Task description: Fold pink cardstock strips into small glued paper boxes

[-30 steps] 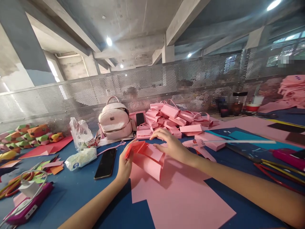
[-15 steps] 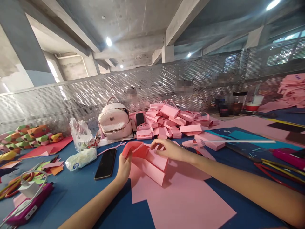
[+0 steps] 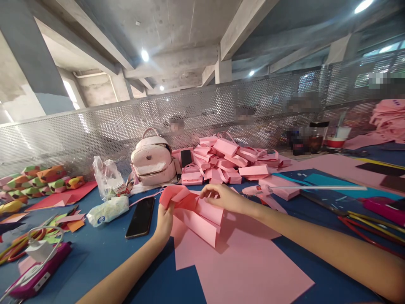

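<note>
A folded pink paper piece [image 3: 198, 217] is held up over the blue table between both hands. My left hand [image 3: 164, 223] grips its left edge from below. My right hand [image 3: 225, 198] pinches its upper right fold with the fingers curled over the top. Flat pink paper sheets [image 3: 240, 261] lie under the piece. A black phone [image 3: 140, 217] lies just left of my left hand.
A pile of finished pink paper boxes [image 3: 232, 162] and a pale pink backpack [image 3: 153, 159] stand behind. A glue gun [image 3: 264, 195] lies right of my right hand. Plastic bags [image 3: 107, 209], coloured paper scraps [image 3: 60, 221] and a charger [image 3: 36, 251] are on the left. A perforated metal screen [image 3: 95, 126] closes the back.
The paper piece has been opened and folded further, its left flap lifted higher. My right hand drew back from a flat reach and curled onto the fold.
</note>
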Demonstrator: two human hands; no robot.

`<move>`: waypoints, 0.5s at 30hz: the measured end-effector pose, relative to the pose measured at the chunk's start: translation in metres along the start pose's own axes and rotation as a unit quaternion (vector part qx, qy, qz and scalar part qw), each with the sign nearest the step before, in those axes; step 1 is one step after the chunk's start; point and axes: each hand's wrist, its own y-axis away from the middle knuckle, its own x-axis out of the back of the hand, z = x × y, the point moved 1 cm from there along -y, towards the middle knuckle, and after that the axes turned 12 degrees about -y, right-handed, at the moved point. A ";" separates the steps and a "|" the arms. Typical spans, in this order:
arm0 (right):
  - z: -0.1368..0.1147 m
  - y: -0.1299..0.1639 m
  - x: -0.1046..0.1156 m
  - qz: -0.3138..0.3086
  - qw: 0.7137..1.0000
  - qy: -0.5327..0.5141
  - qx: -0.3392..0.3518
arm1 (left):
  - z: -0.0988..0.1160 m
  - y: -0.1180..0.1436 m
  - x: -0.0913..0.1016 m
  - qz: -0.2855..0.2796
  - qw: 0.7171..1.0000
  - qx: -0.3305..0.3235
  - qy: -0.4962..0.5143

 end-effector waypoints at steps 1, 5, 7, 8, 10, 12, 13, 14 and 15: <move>-0.001 0.000 0.000 0.001 1.000 -0.002 -0.001 | 0.000 0.000 0.000 0.000 1.000 0.001 0.001; -0.002 0.000 0.000 0.003 1.000 -0.013 -0.006 | -0.001 -0.001 0.000 -0.003 1.000 0.004 0.002; -0.001 0.000 -0.001 0.002 1.000 -0.022 -0.010 | -0.002 -0.001 0.000 -0.007 1.000 0.007 0.003; -0.001 -0.001 -0.001 0.001 0.999 -0.029 -0.013 | -0.002 -0.001 -0.001 -0.009 1.000 0.009 0.004; -0.002 -0.001 -0.002 -0.005 0.999 -0.044 -0.017 | -0.001 -0.001 -0.001 -0.014 1.000 0.017 0.008; -0.005 -0.001 -0.002 -0.009 0.996 -0.078 -0.030 | -0.001 0.000 -0.002 -0.020 0.999 0.028 0.015; -0.006 0.000 -0.002 -0.007 0.994 -0.104 -0.042 | -0.001 0.000 -0.003 -0.023 0.999 0.036 0.019; -0.008 0.000 -0.001 -0.005 0.989 -0.137 -0.057 | -0.001 0.000 -0.003 -0.027 0.998 0.044 0.025; -0.010 0.001 -0.001 -0.004 0.982 -0.173 -0.069 | 0.000 0.001 -0.004 -0.031 0.998 0.054 0.030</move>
